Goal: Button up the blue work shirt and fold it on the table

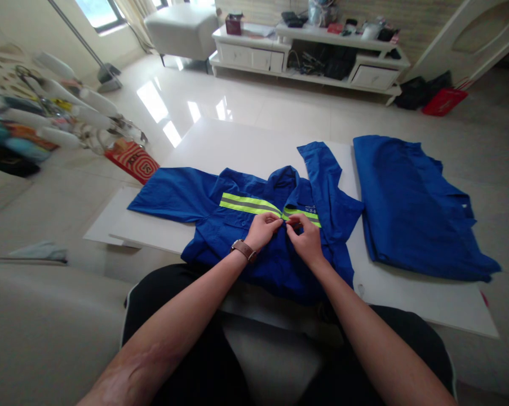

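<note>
A blue work jacket point(220, 237) with a yellow-green and grey reflective band across the chest lies face up on the white table point(237, 135), collar pointing away from me. Its left-side sleeve stretches out flat, while the other one is bent up past the collar. My left hand point(263, 230), with a brown-strapped watch at the wrist, pinches the front edge of the jacket just below the band. Close beside it, my right hand point(304, 235) pinches the opposite front edge. The fingertips nearly meet at the front opening; any button between them is too small to make out.
Folded blue clothing point(415, 208) lies on the table's right part. A red paper bag point(132, 160) stands by the far left edge. Beyond the floor are a white TV cabinet point(254, 56), a pale stool point(182, 31) and a red bag point(444, 101).
</note>
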### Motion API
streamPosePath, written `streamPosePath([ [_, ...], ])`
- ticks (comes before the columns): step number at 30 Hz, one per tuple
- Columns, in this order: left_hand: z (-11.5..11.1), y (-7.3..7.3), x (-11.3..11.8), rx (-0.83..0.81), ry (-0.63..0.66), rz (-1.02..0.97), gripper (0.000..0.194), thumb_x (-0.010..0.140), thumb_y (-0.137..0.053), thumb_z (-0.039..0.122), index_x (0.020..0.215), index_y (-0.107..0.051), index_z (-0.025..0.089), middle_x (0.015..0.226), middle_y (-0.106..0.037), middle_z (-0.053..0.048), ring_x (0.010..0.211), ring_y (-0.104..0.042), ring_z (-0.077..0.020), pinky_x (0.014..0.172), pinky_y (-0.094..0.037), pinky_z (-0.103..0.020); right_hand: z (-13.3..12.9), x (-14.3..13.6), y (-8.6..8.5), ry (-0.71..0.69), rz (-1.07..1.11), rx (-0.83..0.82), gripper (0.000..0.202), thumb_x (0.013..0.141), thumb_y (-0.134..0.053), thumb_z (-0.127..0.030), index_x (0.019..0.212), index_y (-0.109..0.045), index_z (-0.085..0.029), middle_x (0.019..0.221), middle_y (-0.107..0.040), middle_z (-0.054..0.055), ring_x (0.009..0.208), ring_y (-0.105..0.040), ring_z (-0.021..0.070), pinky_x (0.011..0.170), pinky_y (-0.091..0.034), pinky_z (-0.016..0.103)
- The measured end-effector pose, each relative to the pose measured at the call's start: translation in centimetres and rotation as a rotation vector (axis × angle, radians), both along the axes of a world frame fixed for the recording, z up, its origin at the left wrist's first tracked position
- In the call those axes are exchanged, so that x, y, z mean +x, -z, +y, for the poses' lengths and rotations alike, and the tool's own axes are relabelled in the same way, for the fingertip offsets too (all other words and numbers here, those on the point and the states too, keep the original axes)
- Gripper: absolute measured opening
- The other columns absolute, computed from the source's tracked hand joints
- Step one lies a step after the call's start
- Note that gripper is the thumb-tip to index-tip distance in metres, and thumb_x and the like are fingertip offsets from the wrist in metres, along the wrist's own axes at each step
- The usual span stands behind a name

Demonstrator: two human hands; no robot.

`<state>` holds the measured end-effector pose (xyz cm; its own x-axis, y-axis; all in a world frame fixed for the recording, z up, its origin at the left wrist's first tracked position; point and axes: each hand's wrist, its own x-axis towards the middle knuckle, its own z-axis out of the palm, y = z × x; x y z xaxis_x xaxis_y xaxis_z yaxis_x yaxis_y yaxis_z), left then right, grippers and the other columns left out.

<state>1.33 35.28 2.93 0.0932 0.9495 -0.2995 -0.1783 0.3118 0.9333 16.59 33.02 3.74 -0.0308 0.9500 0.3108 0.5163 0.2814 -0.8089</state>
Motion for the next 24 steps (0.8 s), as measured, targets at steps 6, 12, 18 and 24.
streamPosePath([
  [6,-0.4,-0.5,0.0,-0.089,-0.063,-0.068,0.018,0.068,-0.08,0.021,0.071,-0.064,0.015,0.06,-0.064,0.002,0.057,-0.059,-0.0094,0.06,-0.047,-0.022,0.0,0.0,0.1,-0.031,-0.018,0.026,0.013,0.084,-0.06,-0.02,0.095,-0.064,-0.023,0.09,-0.074,0.004,0.084,-0.071,0.0212,0.078,-0.058,0.036],
  [12,-0.5,-1.2,0.1,-0.178,-0.104,-0.12,0.018,0.064,-0.08,0.015,0.076,-0.067,0.016,0.062,-0.067,0.002,0.057,-0.06,-0.0098,0.06,-0.048,-0.022,0.0,0.0,-0.2,-0.015,-0.076,0.048,0.01,0.085,-0.06,-0.02,0.093,-0.066,-0.022,0.09,-0.071,0.005,0.084,-0.067,0.0211,0.076,-0.055,0.035],
  [18,-0.3,-1.1,0.2,-0.166,-0.121,-0.078,0.014,0.065,-0.075,0.01,0.076,-0.068,0.016,0.063,-0.067,0.002,0.057,-0.059,-0.0092,0.058,-0.046,-0.021,0.1,0.2,0.0,-0.057,-0.157,0.009,0.015,0.089,-0.056,-0.022,0.098,-0.068,-0.021,0.096,-0.07,0.007,0.091,-0.066,0.0232,0.083,-0.054,0.038],
  [24,-0.3,-1.1,0.2,-0.117,-0.09,-0.039,0.018,0.064,-0.073,0.009,0.078,-0.065,0.017,0.06,-0.064,0.004,0.055,-0.058,-0.0091,0.057,-0.045,-0.021,0.2,0.3,0.1,-0.033,-0.121,-0.036,0.014,0.089,-0.058,-0.025,0.096,-0.069,-0.022,0.095,-0.069,0.007,0.091,-0.064,0.0237,0.081,-0.054,0.039],
])
